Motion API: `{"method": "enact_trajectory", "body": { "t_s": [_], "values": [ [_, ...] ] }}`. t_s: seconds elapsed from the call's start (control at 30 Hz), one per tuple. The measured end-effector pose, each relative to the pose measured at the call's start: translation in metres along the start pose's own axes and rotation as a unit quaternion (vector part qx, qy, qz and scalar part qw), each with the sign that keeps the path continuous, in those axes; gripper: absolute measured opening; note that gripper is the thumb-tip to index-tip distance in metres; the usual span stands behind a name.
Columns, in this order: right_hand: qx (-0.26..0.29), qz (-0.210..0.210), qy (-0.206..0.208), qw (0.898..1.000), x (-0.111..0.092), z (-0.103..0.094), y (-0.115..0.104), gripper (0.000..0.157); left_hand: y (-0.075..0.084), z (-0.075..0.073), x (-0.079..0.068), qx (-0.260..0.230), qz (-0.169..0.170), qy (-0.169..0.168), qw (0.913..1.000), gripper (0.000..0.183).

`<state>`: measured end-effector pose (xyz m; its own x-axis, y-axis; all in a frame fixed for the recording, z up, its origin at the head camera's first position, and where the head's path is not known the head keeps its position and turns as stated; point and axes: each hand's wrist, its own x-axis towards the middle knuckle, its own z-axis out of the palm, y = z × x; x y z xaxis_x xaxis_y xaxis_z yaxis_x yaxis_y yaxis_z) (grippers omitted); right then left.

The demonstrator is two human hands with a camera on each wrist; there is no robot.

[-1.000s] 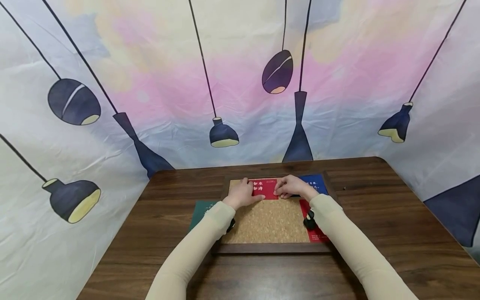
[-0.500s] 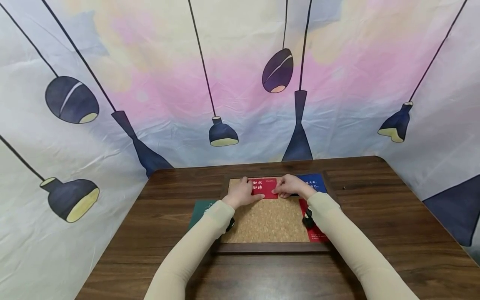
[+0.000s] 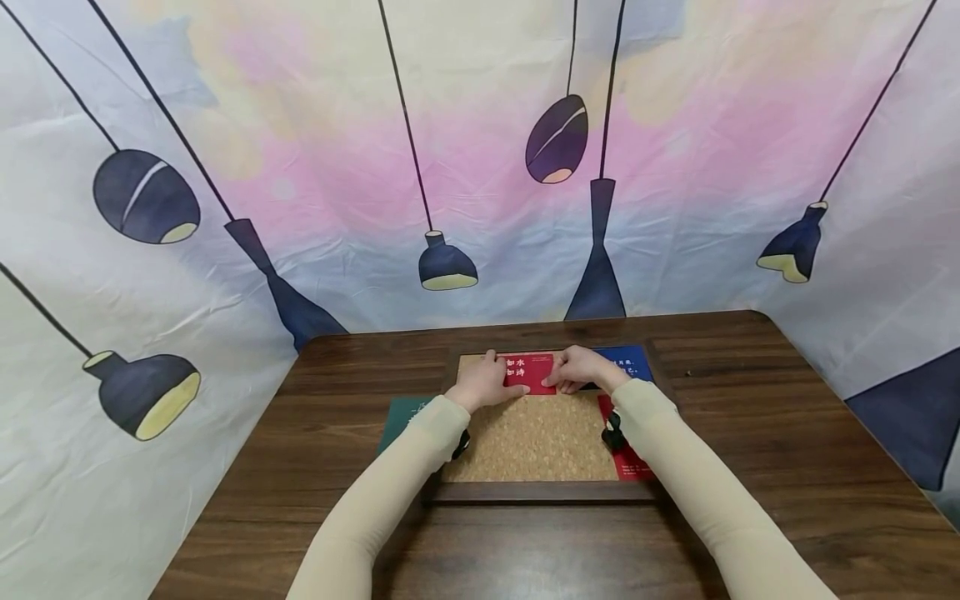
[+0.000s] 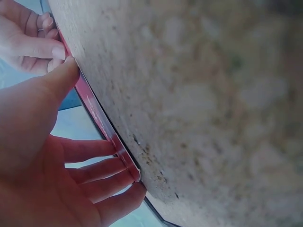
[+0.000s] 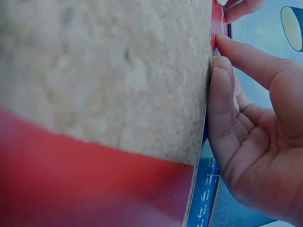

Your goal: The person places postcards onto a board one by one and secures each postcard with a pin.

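Note:
A red card (image 3: 534, 367) with white characters lies along the far edge of the cork board (image 3: 536, 442). At its left end, my left hand (image 3: 480, 385) rests fairly straight fingers, with the thumb touching the near edge; the left wrist view shows those fingertips on the red card (image 4: 92, 106). My right hand (image 3: 587, 369) pinches the right end between thumb and bent fingers. In the right wrist view, the right thumb touches the red card (image 5: 216, 21). A blue card (image 3: 633, 362) sits right of it, partly covered by my right hand.
Another red card (image 3: 633, 467) lies on the board's right side, partly under the right sleeve. A green card (image 3: 401, 417) is at the left side, partly behind the left sleeve. The dark frame edge (image 3: 551, 493) runs along the board's near side on the wooden table (image 3: 315, 417).
Both hands keep their places at the two ends of the red card. The right hand has shifted very slightly left; the head view has tilted a little.

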<state>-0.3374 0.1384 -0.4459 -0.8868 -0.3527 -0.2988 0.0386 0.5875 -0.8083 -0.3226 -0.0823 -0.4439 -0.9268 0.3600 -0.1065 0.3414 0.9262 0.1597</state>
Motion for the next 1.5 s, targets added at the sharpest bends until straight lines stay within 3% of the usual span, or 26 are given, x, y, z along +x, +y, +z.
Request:
{"method": "enact_trajectory", "body": {
  "t_s": [0.13,0.27,0.4,0.5,0.57,0.73,0.93,1.17,1.5],
  "values": [
    [0.009,0.003,0.000,1.000,0.000,0.000,0.001,0.022,0.002,-0.002,-0.001,0.006,0.001,-0.010,0.9999,0.073],
    [0.018,0.004,-0.001,1.000,0.001,0.000,0.002,0.043,0.003,-0.005,-0.001,0.014,0.002,-0.023,0.9996,0.076],
    [-0.007,-0.004,0.004,1.000,-0.002,0.002,0.000,0.059,0.004,-0.006,-0.001,0.019,0.005,-0.030,0.9994,0.076],
    [-0.058,-0.024,0.016,0.998,-0.009,0.007,-0.005,0.062,0.003,-0.006,-0.003,0.013,0.009,-0.034,0.9993,0.076],
    [-0.108,-0.046,0.024,0.993,-0.013,0.012,-0.008,0.061,0.002,-0.006,-0.004,0.004,0.011,-0.036,0.9993,0.074],
    [-0.225,-0.084,0.062,0.969,-0.017,0.024,-0.013,0.057,-0.001,-0.004,-0.006,-0.006,0.010,-0.038,0.9992,0.069],
    [-0.281,-0.073,0.078,0.954,-0.019,0.029,-0.010,0.057,-0.002,-0.001,-0.008,-0.012,0.012,-0.041,0.9990,0.072],
    [-0.283,-0.058,0.037,0.957,-0.024,0.025,-0.010,0.071,-0.001,-0.005,-0.010,-0.002,0.015,-0.032,0.9994,0.068],
    [-0.283,-0.048,0.039,0.957,-0.023,0.020,-0.012,0.073,-0.003,-0.009,-0.006,0.000,0.023,-0.039,0.9990,0.074]
  ]
}}
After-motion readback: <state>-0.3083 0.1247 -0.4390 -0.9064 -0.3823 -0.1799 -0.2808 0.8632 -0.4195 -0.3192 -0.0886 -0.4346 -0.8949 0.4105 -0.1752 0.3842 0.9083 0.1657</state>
